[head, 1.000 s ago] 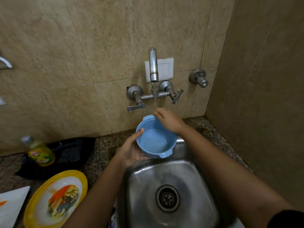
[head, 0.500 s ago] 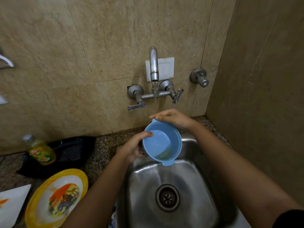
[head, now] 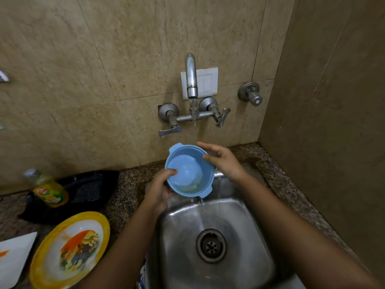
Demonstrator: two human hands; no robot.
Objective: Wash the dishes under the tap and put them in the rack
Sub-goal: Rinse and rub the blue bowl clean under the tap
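Over the back edge of the steel sink (head: 250, 226), a person is holding a blue bowl (head: 190, 171) with small lug handles, and it is tipping toward the camera. The left hand (head: 161, 188) is gripping the near-left side of the bowl: its fingers are curling under the outer wall while the thumb is hooking over the rim and pressing inside. The right hand (head: 220, 161) is lying mostly flat and spread, its fingers nearly straight along the far-right rim and its thumb tip touching the rim's edge; it is not wrapping round anything. Water is running from the tap (head: 191, 80) and falling right at the right hand's forefinger and the bowl's far rim. A little water is pooling in the low side of the bowl and spilling off the lip into the sink, above the drain (head: 210, 246).

On the speckled counter (head: 129, 190) to the left, a dish-soap bottle (head: 49, 189) of yellow-green liquid is leaning against a black tray (head: 87, 188). Its label is showing a red patch with pale lettering, too blurred to read. Nearer the camera, a yellow-rimmed plate (head: 68, 249) is showing a printed picture in orange and dark tones, with no legible words. Beside it at the frame's edge, a white flat piece (head: 14, 255) is carrying an orange mark. A white switch plate (head: 206, 82) is sitting on the wall behind the tap.
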